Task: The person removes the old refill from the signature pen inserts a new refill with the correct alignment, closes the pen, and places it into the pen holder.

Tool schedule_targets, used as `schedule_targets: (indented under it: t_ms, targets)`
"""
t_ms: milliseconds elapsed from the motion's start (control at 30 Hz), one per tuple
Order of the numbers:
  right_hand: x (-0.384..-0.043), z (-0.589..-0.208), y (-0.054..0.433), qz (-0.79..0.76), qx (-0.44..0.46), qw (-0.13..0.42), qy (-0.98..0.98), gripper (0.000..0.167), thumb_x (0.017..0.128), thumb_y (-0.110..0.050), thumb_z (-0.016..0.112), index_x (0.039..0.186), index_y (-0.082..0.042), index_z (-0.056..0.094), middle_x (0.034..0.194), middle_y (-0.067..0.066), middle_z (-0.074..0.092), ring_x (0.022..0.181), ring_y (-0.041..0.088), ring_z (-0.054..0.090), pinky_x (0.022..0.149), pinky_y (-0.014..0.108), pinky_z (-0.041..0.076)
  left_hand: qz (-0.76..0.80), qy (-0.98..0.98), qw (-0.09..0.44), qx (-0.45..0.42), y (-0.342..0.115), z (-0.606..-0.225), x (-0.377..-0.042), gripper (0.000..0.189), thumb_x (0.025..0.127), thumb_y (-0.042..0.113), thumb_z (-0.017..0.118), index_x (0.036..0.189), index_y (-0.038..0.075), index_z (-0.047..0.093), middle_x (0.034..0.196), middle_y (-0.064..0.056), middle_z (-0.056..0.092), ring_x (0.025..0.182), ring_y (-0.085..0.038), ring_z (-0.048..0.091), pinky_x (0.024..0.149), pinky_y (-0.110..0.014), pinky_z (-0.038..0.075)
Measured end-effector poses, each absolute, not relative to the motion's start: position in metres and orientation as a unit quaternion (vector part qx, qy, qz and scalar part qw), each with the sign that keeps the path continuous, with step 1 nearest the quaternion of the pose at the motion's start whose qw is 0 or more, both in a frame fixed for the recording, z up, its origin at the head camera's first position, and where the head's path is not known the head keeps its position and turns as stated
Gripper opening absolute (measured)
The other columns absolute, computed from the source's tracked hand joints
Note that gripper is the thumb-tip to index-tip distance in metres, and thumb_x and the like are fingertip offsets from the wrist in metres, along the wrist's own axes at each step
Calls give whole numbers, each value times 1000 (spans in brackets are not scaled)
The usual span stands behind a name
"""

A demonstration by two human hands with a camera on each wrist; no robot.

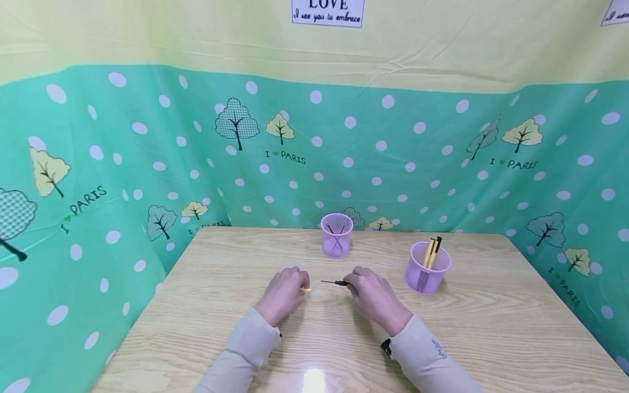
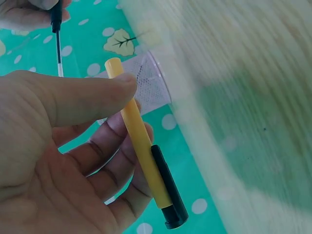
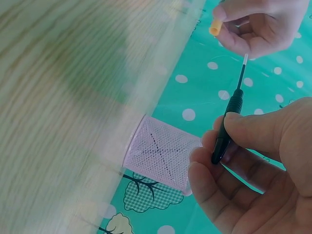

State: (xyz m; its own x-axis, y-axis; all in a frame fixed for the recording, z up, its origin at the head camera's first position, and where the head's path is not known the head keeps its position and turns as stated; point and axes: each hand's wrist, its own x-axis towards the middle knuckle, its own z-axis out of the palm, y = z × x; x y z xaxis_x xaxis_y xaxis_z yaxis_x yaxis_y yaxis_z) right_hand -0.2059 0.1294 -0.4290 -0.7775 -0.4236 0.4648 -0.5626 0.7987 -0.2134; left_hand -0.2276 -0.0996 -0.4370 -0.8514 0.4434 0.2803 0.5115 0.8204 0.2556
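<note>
My left hand (image 1: 285, 295) pinches a yellow pen barrel (image 2: 141, 146) with a black clip (image 2: 168, 180), thumb near its plain end. That end is hollow in the right wrist view. In my right hand (image 1: 375, 297), thumb and fingers hold the pen's black tip section (image 3: 233, 105), with a thin dark refill (image 3: 242, 73) sticking out of it toward the left hand. Barrel and refill are apart, a short gap between them above the table. Ahead of the hands stands a lilac mesh cup (image 1: 336, 244) with a few thin dark sticks inside.
To the right of my right hand stands a second lilac cup (image 1: 414, 275) holding yellow pens (image 1: 430, 255) with black ends. Both cups are on the wooden table (image 1: 196, 305). A green dotted curtain (image 1: 295, 191) hangs behind and along the sides.
</note>
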Motion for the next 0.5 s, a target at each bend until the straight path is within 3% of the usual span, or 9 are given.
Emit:
schedule_targets:
  t_ms: [233, 500]
  targets:
    - [-206, -429, 130, 171, 267, 202, -927, 12, 80, -3, 72, 86, -13, 72, 73, -9, 51, 67, 7, 51, 60, 26, 49, -160, -953, 75, -245, -97, -443, -229, 24, 69, -9, 66, 79, 12, 67, 75, 2, 56, 73, -16, 56, 67, -31, 49]
    - [-207, -429, 130, 172, 265, 203, -927, 12, 79, -2, 72, 86, -12, 72, 73, -9, 51, 67, 7, 50, 59, 26, 49, -174, -952, 49, -247, -97, -447, -229, 20, 71, -7, 69, 80, 11, 68, 77, 3, 58, 74, -15, 57, 68, -31, 50]
